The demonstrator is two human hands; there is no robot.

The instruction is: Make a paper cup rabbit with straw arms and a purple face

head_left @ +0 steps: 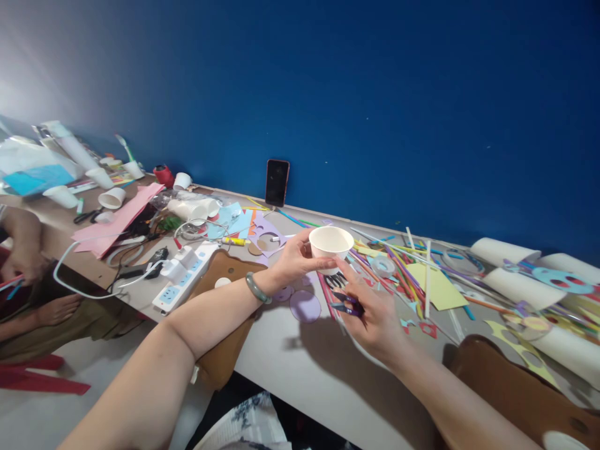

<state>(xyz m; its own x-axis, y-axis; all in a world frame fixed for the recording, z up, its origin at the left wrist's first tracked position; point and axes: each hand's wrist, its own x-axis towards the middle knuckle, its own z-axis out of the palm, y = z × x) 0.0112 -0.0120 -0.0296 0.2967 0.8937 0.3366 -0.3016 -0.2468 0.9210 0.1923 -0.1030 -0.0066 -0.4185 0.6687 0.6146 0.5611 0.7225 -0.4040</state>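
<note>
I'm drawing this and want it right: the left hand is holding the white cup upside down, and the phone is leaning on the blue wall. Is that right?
Not quite: the white cup is the right way up, as the head view shows its opening facing upward. The left hand is holding it, and the phone leans on the blue wall.

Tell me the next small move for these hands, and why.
Probably raise the scissors toward the paper cup: the left hand holds the cup mouth up, the right hand has the scissors lower in view, pointing left, and the visible rim looks uncut.
</note>
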